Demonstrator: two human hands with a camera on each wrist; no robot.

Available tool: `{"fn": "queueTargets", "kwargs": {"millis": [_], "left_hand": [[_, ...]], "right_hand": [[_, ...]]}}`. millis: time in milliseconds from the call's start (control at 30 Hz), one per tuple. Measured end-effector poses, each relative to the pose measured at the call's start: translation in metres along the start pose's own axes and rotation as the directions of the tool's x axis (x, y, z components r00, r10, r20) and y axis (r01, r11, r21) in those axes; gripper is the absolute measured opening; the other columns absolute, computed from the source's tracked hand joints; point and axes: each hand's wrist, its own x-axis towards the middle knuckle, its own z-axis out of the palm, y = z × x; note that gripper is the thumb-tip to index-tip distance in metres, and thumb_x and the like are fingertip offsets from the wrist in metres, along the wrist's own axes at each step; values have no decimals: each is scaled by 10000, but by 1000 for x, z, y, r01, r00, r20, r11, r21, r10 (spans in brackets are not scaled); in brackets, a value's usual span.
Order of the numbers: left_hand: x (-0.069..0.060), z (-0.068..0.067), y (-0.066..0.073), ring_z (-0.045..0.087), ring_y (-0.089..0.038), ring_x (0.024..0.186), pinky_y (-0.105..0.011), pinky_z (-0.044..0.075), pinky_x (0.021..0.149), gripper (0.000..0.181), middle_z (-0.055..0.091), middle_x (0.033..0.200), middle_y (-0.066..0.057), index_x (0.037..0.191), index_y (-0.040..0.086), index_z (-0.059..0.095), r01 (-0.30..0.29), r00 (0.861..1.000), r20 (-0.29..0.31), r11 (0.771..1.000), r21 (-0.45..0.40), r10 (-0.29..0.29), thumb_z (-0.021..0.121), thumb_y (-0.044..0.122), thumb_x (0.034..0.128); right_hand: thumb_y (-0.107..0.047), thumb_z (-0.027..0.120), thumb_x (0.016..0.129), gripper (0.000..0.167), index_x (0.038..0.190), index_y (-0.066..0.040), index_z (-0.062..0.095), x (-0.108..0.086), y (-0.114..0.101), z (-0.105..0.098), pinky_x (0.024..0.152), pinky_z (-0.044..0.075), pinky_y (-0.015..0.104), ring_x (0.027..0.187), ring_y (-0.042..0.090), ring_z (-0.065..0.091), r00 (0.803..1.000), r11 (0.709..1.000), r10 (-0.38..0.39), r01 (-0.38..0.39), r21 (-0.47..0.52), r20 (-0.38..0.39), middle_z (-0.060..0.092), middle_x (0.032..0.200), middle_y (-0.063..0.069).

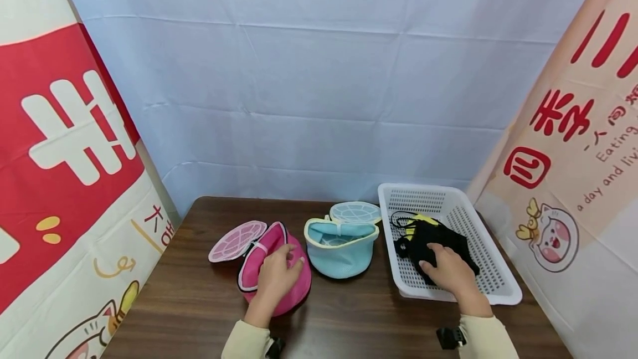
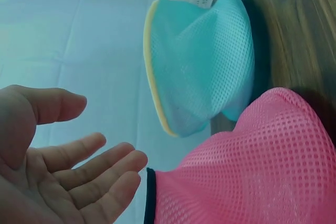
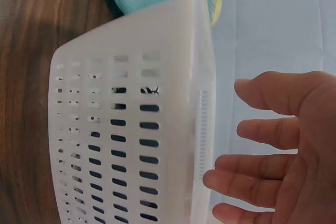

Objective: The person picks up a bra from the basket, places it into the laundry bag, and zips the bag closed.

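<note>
My left hand (image 1: pixel 279 275) hovers over the mouth of a pink mesh bag (image 1: pixel 298 292), its fingers loosely spread and holding nothing. The bag's round lid (image 1: pixel 238 241) lies flipped back to the left. To its right stands a light blue mesh bag (image 1: pixel 341 259) with yellow trim, lid (image 1: pixel 355 212) folded back. Above a white plastic basket (image 1: pixel 503 292) is my right hand (image 1: pixel 451 271), fingers apart, nothing in its grasp. Black drawstring pouches (image 1: pixel 448 240) lie in the basket just under that hand, with something yellow (image 1: pixel 423 219) partly hidden behind them.
A brown wooden table (image 1: pixel 359 320) carries the bags and the basket. Behind it hangs a pale blue cloth (image 1: pixel 319 98). Printed curtains with red lettering stand at the left (image 1: pixel 75 98) and right (image 1: pixel 573 181). The basket reaches near the table's right edge.
</note>
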Motion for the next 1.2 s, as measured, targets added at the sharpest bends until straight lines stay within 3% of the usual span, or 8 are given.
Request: {"fn": "queueTargets", "kwargs": {"millis": [200,300,600,833,1200], "left_hand": [[6,6,1,615,-230,812,-402,489,668,318,648,921,-116,1091,28,638,32,999,44,997,-77,-28,691,179,817],[9,10,2,614,-241,844,-406,494,676,359,643,947,-114,1126,36,622,57,997,63,996,-74,-53,697,203,817],[16,23,1,550,-159,728,-334,456,594,357,592,845,-40,1124,13,607,53,997,65,994,-97,-47,688,178,818],[22,32,-2,464,-119,588,-303,402,544,339,506,697,17,1096,-11,607,61,998,37,996,-68,-58,686,158,814],[29,38,-1,517,-187,684,-346,450,595,367,553,753,-49,1105,-53,590,105,993,52,992,-66,-102,683,166,825]], "right_hand": [[-227,620,874,590,1265,163,410,8,12,-6,756,429,565,978,502,512,997,999,14,-18,48,74,506,1139,366],[-218,618,874,579,1243,180,418,11,17,-7,775,422,567,987,506,506,995,998,12,-18,59,98,516,1124,365],[-220,607,873,563,1212,197,438,19,26,-13,816,395,583,1029,536,465,994,998,26,-32,58,105,495,1146,380],[-228,576,891,641,1263,234,332,29,27,-18,855,367,598,1100,570,381,983,989,99,-114,95,154,376,1238,431],[-230,528,901,660,1222,295,290,42,30,-29,890,354,580,1123,585,334,956,970,185,-214,111,227,305,1246,472]]}}
